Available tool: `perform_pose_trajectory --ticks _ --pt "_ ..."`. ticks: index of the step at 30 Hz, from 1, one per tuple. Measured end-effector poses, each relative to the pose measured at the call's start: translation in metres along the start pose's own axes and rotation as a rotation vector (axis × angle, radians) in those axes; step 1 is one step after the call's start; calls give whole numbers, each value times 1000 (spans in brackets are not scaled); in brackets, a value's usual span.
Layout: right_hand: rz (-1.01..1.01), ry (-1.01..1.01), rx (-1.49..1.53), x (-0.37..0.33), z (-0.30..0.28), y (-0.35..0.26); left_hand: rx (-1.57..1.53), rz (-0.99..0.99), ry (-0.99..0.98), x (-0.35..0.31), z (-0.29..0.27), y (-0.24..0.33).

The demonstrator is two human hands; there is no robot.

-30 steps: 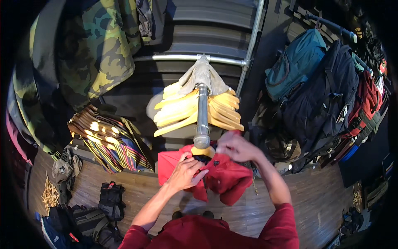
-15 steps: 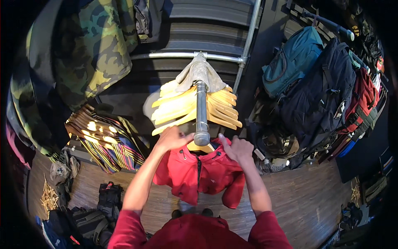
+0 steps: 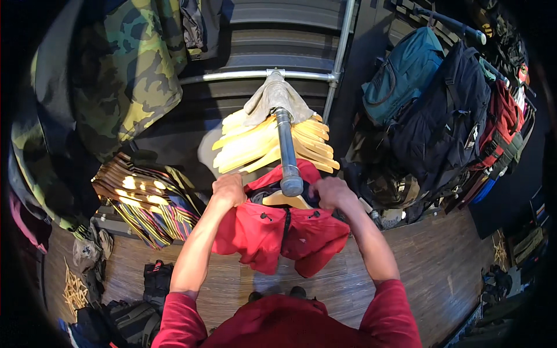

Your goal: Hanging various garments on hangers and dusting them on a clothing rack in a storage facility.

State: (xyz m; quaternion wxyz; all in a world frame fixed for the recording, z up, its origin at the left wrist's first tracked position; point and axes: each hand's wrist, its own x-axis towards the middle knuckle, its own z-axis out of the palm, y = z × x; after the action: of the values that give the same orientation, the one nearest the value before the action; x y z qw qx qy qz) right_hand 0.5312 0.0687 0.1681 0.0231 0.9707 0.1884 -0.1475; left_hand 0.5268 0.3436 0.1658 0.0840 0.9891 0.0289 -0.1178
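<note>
A red hooded jacket with a dark front zip and drawcords hangs on a pale wooden hanger below the end of a grey metal rail. My left hand is closed on the jacket at its left shoulder. At the other shoulder, my right hand is closed on the red cloth, its fingertips partly hidden behind the jacket. Red fabric rises behind the rail's end. Bare wooden hangers crowd the rail just beyond, and a grey-beige cloth drapes over its far end.
Camouflage garments hang at the left above striped clothes. Several backpacks, including a teal one and a dark one, hang at the right. Black bags lie on the wooden floor at lower left.
Both hands have closed on the jacket's shoulders and spread it wider. Its upper part now shows raised behind the rail end, with more of the hanger visible. The view has shifted slightly.
</note>
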Motion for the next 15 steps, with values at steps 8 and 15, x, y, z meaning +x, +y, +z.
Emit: perform_pose_trajectory --ticks 8,15 --pt "65 738 377 -8 43 -15 -86 319 586 -6 28 -11" --pt "223 1006 408 -92 137 22 -558 1058 1025 -82 111 67"
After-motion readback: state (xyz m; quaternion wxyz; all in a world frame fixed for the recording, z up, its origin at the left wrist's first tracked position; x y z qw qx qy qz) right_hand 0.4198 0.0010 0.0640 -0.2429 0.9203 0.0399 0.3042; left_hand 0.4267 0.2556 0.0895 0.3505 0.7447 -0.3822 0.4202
